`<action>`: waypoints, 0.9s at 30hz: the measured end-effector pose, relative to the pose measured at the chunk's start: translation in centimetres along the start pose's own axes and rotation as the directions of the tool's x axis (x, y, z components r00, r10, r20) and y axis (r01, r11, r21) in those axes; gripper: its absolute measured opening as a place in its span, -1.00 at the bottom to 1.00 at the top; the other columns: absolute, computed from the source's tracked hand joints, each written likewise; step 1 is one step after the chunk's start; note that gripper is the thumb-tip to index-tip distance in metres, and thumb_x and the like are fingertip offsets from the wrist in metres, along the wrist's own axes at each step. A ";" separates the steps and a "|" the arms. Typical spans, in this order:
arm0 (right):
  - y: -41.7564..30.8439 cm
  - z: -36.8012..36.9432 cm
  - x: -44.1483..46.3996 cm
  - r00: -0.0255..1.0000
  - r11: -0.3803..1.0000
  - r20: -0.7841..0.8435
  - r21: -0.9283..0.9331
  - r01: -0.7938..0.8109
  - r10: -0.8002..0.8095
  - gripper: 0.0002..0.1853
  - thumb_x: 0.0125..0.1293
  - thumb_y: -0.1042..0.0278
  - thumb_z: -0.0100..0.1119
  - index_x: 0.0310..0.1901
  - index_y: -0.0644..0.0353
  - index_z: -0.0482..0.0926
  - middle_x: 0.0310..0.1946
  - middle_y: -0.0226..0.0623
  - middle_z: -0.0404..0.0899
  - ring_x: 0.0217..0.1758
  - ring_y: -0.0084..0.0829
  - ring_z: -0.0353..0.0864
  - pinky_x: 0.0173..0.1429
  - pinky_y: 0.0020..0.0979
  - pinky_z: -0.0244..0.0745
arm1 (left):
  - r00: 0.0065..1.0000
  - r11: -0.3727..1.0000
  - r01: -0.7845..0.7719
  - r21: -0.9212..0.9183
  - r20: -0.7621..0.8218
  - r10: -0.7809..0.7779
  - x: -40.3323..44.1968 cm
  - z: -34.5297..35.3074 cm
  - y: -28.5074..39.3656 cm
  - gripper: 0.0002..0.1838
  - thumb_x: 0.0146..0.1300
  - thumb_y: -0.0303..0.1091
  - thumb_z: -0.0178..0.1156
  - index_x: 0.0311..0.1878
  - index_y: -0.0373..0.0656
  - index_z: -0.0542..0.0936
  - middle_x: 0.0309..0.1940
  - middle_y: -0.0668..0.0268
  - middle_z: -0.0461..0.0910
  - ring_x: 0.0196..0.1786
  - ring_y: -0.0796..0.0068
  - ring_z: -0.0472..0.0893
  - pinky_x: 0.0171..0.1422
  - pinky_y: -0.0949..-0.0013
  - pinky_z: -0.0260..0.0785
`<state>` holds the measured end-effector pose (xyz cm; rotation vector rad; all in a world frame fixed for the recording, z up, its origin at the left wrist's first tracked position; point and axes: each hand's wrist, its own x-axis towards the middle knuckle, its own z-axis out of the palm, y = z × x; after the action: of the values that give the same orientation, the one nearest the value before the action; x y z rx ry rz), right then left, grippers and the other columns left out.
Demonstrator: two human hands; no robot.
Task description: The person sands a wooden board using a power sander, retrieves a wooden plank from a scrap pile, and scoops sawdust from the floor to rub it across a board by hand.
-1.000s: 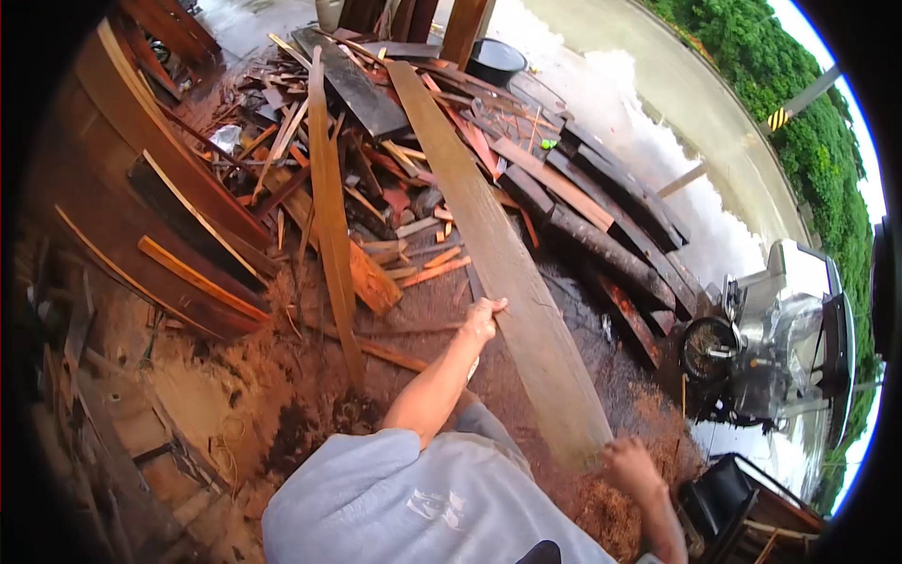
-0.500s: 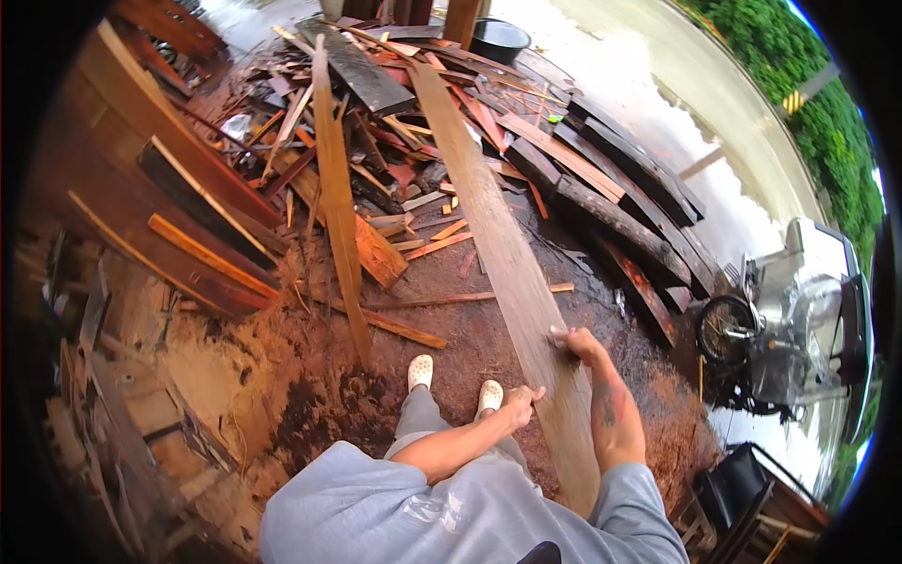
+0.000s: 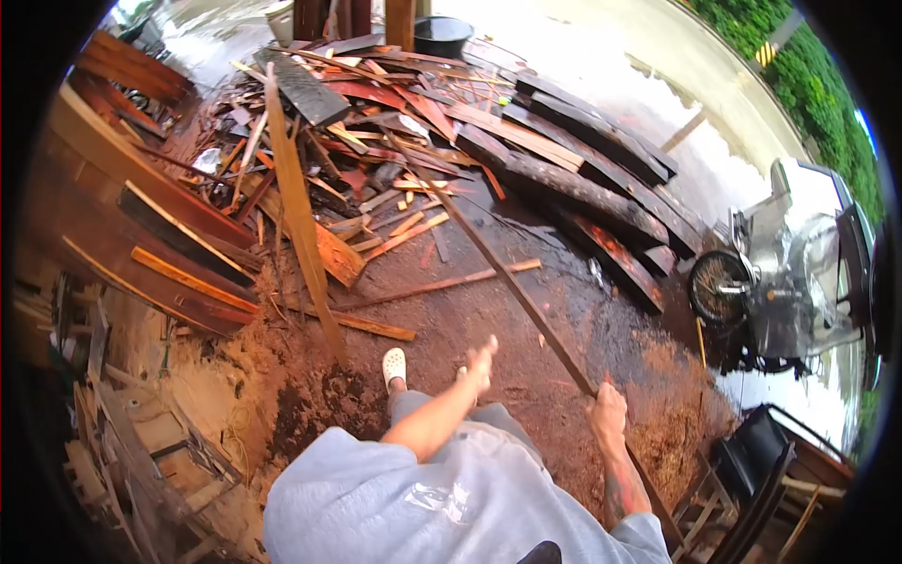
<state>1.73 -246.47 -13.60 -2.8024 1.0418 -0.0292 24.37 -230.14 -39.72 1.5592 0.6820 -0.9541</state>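
Observation:
A long wooden plank [image 3: 512, 282] runs from the scrap pile down past my right side, turned so that only its narrow edge faces me. My right hand [image 3: 608, 414] is closed around it near its lower part. To the left of the plank, my left hand [image 3: 479, 365] is held in the air with fingers stretched out, touching nothing. A second long board [image 3: 296, 207] leans upright-looking along the pile's left side, its lower tip near my shoe.
Ahead lies a heap of scrap wood [image 3: 376, 179], with dark thick beams [image 3: 583, 193] to its right. A black tub [image 3: 443, 38] stands behind. At right is a motorcycle [image 3: 723, 282]. Large slabs [image 3: 160, 216] and an offcut rack [image 3: 141, 414] are at left.
The plank has turned from its broad face onto its narrow edge. My left hand has let go of it and moved left, while my right hand still grips it, slightly lower in view.

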 end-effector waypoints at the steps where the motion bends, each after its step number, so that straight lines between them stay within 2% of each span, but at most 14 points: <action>1: 1.3 -0.7 -1.6 1.000 1.000 0.013 -0.011 -0.024 0.024 -0.74 0.03 0.41 0.41 -0.32 0.19 0.48 -0.35 -0.06 0.59 -0.20 0.05 0.62 -0.08 -0.01 0.50 | 1.000 0.994 0.018 -0.104 0.027 -0.015 -3.0 0.6 4.8 -0.40 0.17 0.35 0.38 -0.33 -0.06 0.49 -0.63 0.47 0.36 -0.69 0.51 0.25 -0.63 0.33 0.10; 2: 2.5 -1.6 -3.9 0.999 0.997 0.003 -0.068 0.032 -0.032 -0.76 0.02 0.44 0.36 -0.32 0.17 0.46 -0.34 -0.10 0.57 -0.18 0.00 0.60 -0.05 -0.05 0.48 | 0.950 0.988 0.134 -0.074 0.293 -0.107 -5.6 -0.1 9.5 0.33 0.11 0.51 0.28 0.66 -0.12 -0.16 0.66 0.04 -0.08 0.69 0.11 -0.08 0.62 -0.12 -0.05; 4: 3.3 -4.3 -8.5 0.998 0.991 0.054 -0.125 0.052 -0.046 -0.78 0.02 0.48 0.31 -0.33 0.16 0.45 -0.33 -0.14 0.55 -0.17 -0.04 0.58 -0.03 -0.09 0.46 | 0.994 0.990 0.050 -0.129 0.107 -0.037 -5.1 1.9 10.6 0.38 0.08 0.56 0.26 0.67 -0.11 -0.24 0.68 0.06 -0.18 0.68 0.03 -0.10 0.66 -0.20 -0.20; 5: 3.2 -5.6 -9.5 0.997 0.992 0.069 -0.124 0.025 -0.016 -0.79 0.02 0.49 0.28 -0.34 0.16 0.44 -0.33 -0.15 0.52 -0.18 -0.05 0.56 -0.03 -0.09 0.44 | 0.993 0.995 0.071 -0.076 0.098 -0.063 -2.9 2.4 9.7 0.40 0.07 0.57 0.26 0.66 -0.13 -0.23 0.68 0.08 -0.21 0.67 0.00 -0.08 0.65 -0.21 -0.13; 7: 4.2 -5.8 -12.2 0.999 0.991 0.034 -0.131 -0.004 0.008 -0.81 0.02 0.52 0.25 -0.37 0.15 0.42 -0.38 -0.16 0.48 -0.23 -0.06 0.53 -0.07 -0.08 0.40 | 0.986 0.959 0.154 -0.237 0.098 -0.134 -2.8 3.3 10.3 0.33 0.01 0.41 0.46 0.62 -0.18 -0.02 0.57 -0.03 0.13 0.57 -0.08 0.20 0.53 -0.20 0.16; 8: 4.0 -6.3 -13.1 0.999 0.992 0.040 -0.127 -0.026 0.031 -0.81 0.02 0.52 0.25 -0.37 0.15 0.42 -0.38 -0.16 0.48 -0.23 -0.06 0.53 -0.07 -0.08 0.40 | 0.982 0.923 0.163 -0.349 0.145 -0.119 -2.0 4.0 10.1 0.33 -0.01 0.34 0.52 0.63 -0.16 -0.01 0.58 -0.09 0.06 0.60 -0.09 0.13 0.55 -0.25 0.12; 10: 3.7 -8.4 -14.8 1.000 0.992 0.019 -0.121 -0.023 0.025 -0.81 0.01 0.52 0.24 -0.39 0.15 0.41 -0.41 -0.17 0.47 -0.24 -0.08 0.53 -0.09 -0.08 0.40 | 0.975 0.909 0.106 -0.402 0.222 -0.016 -2.4 5.3 10.6 0.25 0.00 0.22 0.57 0.54 -0.32 0.10 0.48 -0.16 0.24 0.50 -0.08 0.33 0.50 -0.19 0.24; 11: 3.8 -9.1 -16.0 0.996 0.989 0.079 -0.140 -0.040 0.051 -0.81 0.16 0.44 0.31 -0.37 0.17 0.43 -0.39 -0.17 0.48 -0.22 -0.10 0.52 -0.05 -0.13 0.40 | 0.973 0.914 0.112 -0.390 0.228 -0.022 -2.8 6.4 11.0 0.25 0.00 0.22 0.57 0.54 -0.32 0.10 0.48 -0.16 0.24 0.50 -0.08 0.33 0.50 -0.19 0.24; 13: 4.1 -10.3 -17.9 0.992 0.988 0.091 -0.141 -0.069 0.083 -0.81 0.15 0.45 0.31 -0.38 0.17 0.43 -0.40 -0.17 0.47 -0.22 -0.09 0.52 -0.04 -0.11 0.39 | 0.960 0.954 -0.021 -0.299 0.259 0.103 -2.9 8.0 11.8 -0.02 0.06 -0.16 0.60 0.35 -0.51 0.23 0.26 -0.16 0.48 0.23 -0.03 0.61 0.23 -0.05 0.53; 14: 4.3 -10.8 -18.7 0.990 0.986 0.100 -0.143 -0.086 0.101 -0.82 0.14 0.46 0.30 -0.38 0.17 0.43 -0.41 -0.16 0.47 -0.23 -0.08 0.52 -0.04 -0.10 0.39 | 0.962 0.956 -0.021 -0.293 0.256 0.099 -2.1 8.4 11.0 -0.02 0.06 -0.16 0.60 0.35 -0.51 0.23 0.26 -0.16 0.48 0.23 -0.03 0.61 0.23 -0.05 0.53; 16: 4.0 -11.8 -20.0 0.993 0.983 0.102 -0.180 -0.039 0.058 -0.82 0.10 0.49 0.29 -0.40 0.17 0.42 -0.42 -0.15 0.45 -0.23 -0.07 0.51 -0.05 -0.08 0.38 | 0.994 0.966 -0.103 0.237 -0.004 0.107 -0.9 9.6 9.0 -0.52 0.03 -0.57 0.43 -0.01 -0.56 0.45 -0.12 -0.06 0.65 -0.25 0.08 0.73 -0.24 0.09 0.62; 17: 4.0 -12.2 -20.3 0.997 0.981 0.073 -0.192 -0.022 0.037 -0.81 0.05 0.50 0.27 -0.44 0.14 0.39 -0.45 -0.18 0.42 -0.27 -0.10 0.49 -0.06 -0.10 0.38 | 0.956 0.974 -0.198 0.110 -0.198 0.217 -1.4 10.3 7.7 -0.80 -0.08 -0.75 0.25 -0.32 -0.46 0.54 -0.39 0.01 0.63 -0.51 0.16 0.63 -0.53 0.13 0.46; 21: 4.5 -12.1 -22.8 1.000 0.970 0.021 -0.243 -0.005 0.010 -0.78 0.00 0.54 0.23 -0.49 0.10 0.33 -0.50 -0.23 0.35 -0.33 -0.15 0.45 -0.09 -0.15 0.37 | 0.996 0.996 -0.061 -0.059 0.061 0.064 -1.1 9.3 6.4 -0.87 -0.11 -0.77 0.22 -0.55 -0.35 0.51 -0.58 0.10 0.56 -0.66 0.20 0.55 -0.62 0.24 0.37; 27: 6.6 -13.5 -26.9 1.000 0.955 -0.010 -0.297 0.007 -0.010 -0.86 0.05 0.60 0.21 -0.36 0.17 0.48 -0.45 -0.23 0.43 -0.35 -0.17 0.47 -0.02 -0.15 0.39 | 0.997 0.994 -0.064 -0.089 0.042 0.068 -4.0 8.3 3.6 -0.84 -0.21 -0.73 0.24 -0.56 -0.26 0.54 -0.54 0.19 0.59 -0.62 0.28 0.58 -0.64 0.31 0.34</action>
<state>-23.87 -235.70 -0.35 -3.0768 1.1209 0.1211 23.63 -238.65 -34.80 1.4704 0.6293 -0.8960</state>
